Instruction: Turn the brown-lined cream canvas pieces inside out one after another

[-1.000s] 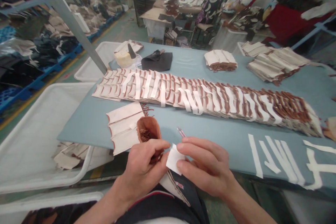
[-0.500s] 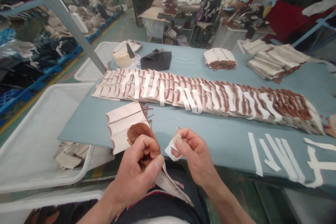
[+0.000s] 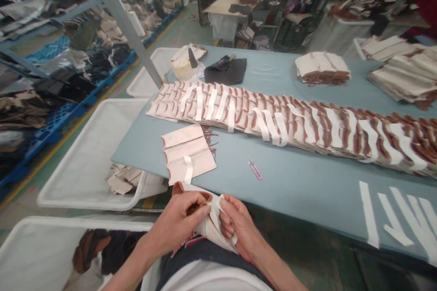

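Head view, near field. The left hand (image 3: 180,220) and the right hand (image 3: 239,232) both grip one cream leather piece (image 3: 212,227). The piece sits over the lap, just below the near edge of the blue table (image 3: 307,186). Left thumb and forefinger are pinched shut on its upper fold, where brown lining shows. The right fingers (image 3: 227,218) are curled narrow around its right edge, thumb on top. The two hands are almost touching.

Head view, table, near to far:
- One small stack (image 3: 191,148) of cream pieces lies just beyond the hands. Three overlapped layers show, with one white strip (image 3: 187,169) laid on the nearest layer.
- One pink thread snips (image 3: 254,169) lies to the right of that stack, apart from it.
- One long row (image 3: 307,122) of overlapped pieces, crossed by white strips, runs from left to right across the table. The number of pieces cannot be told.
- Loose tape strips (image 3: 370,213) lie at the near right. At least four show, and the frame edge cuts off the rest.
- One black cloth (image 3: 227,72) and one cream block (image 3: 182,67) lie at the far left.
- One piled stack (image 3: 322,69) lies at the far centre.

Head view, left of table. Three white bins show: one beside the table (image 3: 88,159), one farther off (image 3: 150,72), one nearest (image 3: 41,254).
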Demonstrator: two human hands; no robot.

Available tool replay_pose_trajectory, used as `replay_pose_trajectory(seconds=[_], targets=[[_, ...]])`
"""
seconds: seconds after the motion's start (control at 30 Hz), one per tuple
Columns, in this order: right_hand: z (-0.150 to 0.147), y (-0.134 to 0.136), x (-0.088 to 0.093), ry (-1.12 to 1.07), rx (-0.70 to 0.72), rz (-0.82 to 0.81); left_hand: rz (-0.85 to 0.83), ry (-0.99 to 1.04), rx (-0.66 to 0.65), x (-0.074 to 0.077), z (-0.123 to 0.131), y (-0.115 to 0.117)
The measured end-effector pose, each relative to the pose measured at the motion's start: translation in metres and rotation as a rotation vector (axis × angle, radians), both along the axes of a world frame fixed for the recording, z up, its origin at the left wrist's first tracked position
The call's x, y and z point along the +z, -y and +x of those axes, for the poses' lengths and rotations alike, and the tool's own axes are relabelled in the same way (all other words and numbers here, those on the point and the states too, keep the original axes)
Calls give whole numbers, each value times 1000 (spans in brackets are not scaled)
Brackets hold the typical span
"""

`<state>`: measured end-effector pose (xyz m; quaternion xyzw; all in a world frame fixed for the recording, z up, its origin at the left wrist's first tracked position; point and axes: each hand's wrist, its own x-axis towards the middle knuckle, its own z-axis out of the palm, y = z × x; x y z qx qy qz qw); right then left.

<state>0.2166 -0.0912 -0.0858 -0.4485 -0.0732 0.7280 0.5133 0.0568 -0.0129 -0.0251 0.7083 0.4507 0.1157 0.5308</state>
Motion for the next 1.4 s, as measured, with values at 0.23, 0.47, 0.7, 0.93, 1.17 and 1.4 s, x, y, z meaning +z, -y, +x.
replay_pose_trajectory(seconds=[0.23,0.47,0.7,0.93,1.17,1.4], targets=[[3,2,-1,57,-6,-41,4,100,23,-5,-7,15],[45,-14,25,283,-51,74,-6,191,-144,31,5,-9],[70,-3,131,647,19,385,91,294,-110,62,30,-39],[41,-24,154,1424,-84,704,125,381,-123,81,46,-42],[44,-37,141,1533,-122,665,-9,451,-82,76,50,-40],[44,-39,134,1497,-112,609,-268,565,-96,64,48,-45]])
